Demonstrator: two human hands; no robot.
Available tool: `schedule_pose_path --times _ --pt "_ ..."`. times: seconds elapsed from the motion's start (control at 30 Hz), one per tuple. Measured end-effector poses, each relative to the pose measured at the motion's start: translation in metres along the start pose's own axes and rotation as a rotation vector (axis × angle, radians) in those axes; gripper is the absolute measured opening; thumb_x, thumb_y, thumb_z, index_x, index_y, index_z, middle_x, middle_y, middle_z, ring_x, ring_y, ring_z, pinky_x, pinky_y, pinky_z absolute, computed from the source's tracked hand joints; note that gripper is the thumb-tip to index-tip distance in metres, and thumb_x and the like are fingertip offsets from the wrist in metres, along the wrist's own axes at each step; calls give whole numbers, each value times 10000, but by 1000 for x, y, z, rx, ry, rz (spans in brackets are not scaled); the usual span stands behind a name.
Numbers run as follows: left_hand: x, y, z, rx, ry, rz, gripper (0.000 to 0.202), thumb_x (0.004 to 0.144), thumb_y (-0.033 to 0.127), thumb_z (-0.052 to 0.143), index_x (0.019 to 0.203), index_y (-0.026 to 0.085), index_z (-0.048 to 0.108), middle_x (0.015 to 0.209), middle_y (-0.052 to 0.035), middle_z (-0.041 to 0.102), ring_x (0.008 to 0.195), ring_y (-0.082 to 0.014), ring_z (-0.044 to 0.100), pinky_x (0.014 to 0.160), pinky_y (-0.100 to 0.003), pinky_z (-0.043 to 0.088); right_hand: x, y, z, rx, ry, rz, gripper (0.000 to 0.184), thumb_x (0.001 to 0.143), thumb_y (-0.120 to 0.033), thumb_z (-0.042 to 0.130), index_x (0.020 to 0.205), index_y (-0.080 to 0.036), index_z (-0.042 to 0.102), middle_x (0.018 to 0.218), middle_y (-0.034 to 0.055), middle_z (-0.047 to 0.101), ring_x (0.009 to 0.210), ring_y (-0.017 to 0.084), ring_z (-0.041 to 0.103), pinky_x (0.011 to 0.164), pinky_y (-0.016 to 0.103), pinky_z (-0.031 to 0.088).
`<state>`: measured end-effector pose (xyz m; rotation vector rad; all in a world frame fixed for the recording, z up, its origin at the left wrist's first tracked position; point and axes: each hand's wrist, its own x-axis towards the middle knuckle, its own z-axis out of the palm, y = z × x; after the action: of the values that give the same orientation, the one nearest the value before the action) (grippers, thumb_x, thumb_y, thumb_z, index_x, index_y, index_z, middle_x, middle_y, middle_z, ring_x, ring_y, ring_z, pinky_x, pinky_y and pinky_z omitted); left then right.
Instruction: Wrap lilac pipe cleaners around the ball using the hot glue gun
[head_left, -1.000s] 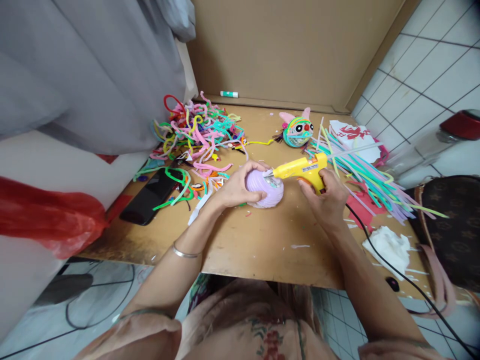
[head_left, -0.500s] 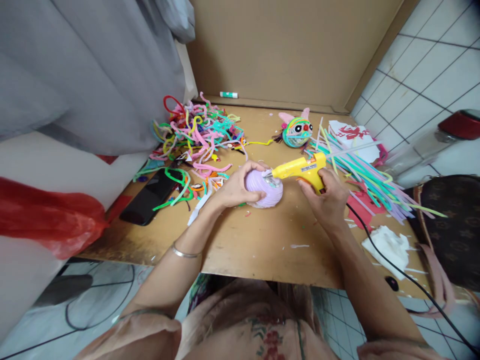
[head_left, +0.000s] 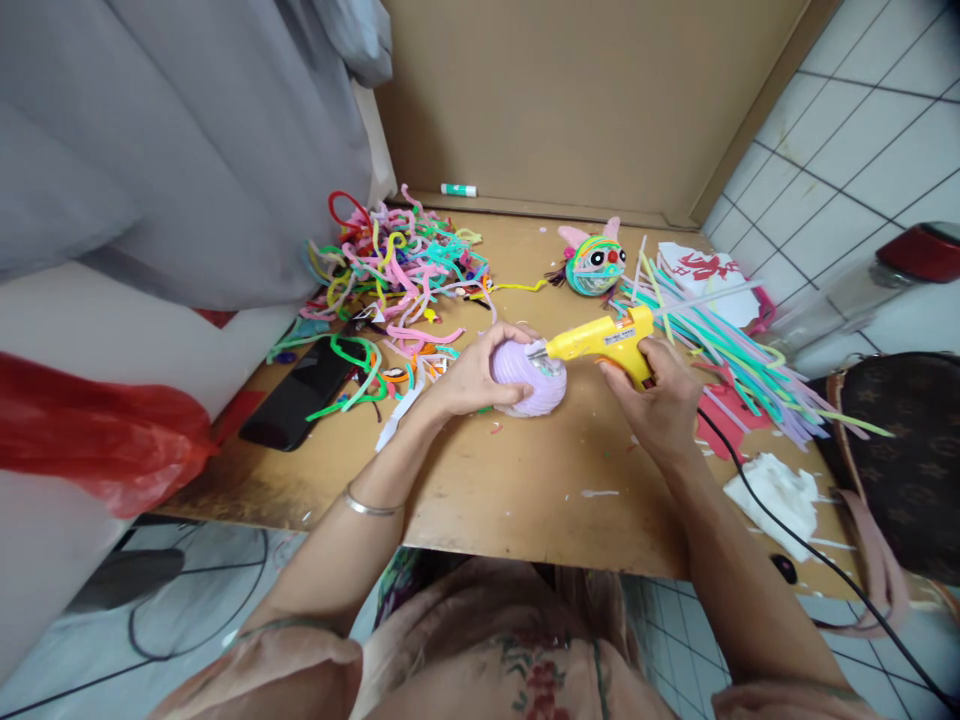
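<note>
My left hand [head_left: 486, 372] is wrapped round the left side of a lilac ball [head_left: 534, 392] covered in coiled pipe cleaner. A greyish patch on the ball's upper right is not wound over. In my right hand [head_left: 660, 395] is a yellow glue gun [head_left: 604, 338], held by its handle with a clear glue stick out of the back. Its metal nozzle points left and meets the ball at the bare patch; I cannot tell whether glue is coming out. Beyond the gun sits a finished-looking ball figure [head_left: 594, 265] with pink ears, eyes and a red nose.
Tangled pipe cleaners [head_left: 405, 255] are heaped at the back left, near a black phone [head_left: 289, 400]. Straight pipe cleaners [head_left: 720, 340] lie on the right. A white tissue [head_left: 776, 500], the gun's black cord [head_left: 750, 490] and a brown bag [head_left: 900, 460] are at the right edge.
Hardly anything differs. The glue gun and my right hand have shifted very slightly to the right, and the ball stays in my left hand.
</note>
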<state>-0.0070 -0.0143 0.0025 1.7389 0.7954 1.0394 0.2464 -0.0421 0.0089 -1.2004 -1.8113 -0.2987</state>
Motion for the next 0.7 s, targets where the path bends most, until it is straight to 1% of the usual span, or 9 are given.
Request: schedule_pose_path --times 0.23,0.53,0.6,0.7 --pt "0 2 1 4 -7 -9 552 585 256 812 1049 193 519 1317 -130 605 1250 -277 577 1097 -442 419 -2 2 2 -27 1 53 211 835 -398 672 886 -226 561 807 48 645 731 211 585 646 331 458" --pt "0 3 1 2 7 -23 558 575 262 819 1046 187 530 1317 -127 606 1247 -282 580 1104 -447 423 -3 3 5 2 -33 80 224 819 -403 683 844 -224 549 764 23 611 668 178 537 604 302 421" --pt "0 2 0 7 5 -19 557 579 267 817 1048 184 529 1316 -132 606 1253 -282 575 1111 -449 415 -2 2 5 23 -40 111 231 808 -406 684 832 -221 548 749 15 598 646 167 516 588 293 406" --pt "0 0 0 20 3 -25 562 580 273 816 1052 183 525 1329 -140 602 1272 -286 564 1128 -458 393 0 -1 4 59 1 201 240 781 -413 681 792 -217 544 701 -7 559 606 149 471 563 280 378"
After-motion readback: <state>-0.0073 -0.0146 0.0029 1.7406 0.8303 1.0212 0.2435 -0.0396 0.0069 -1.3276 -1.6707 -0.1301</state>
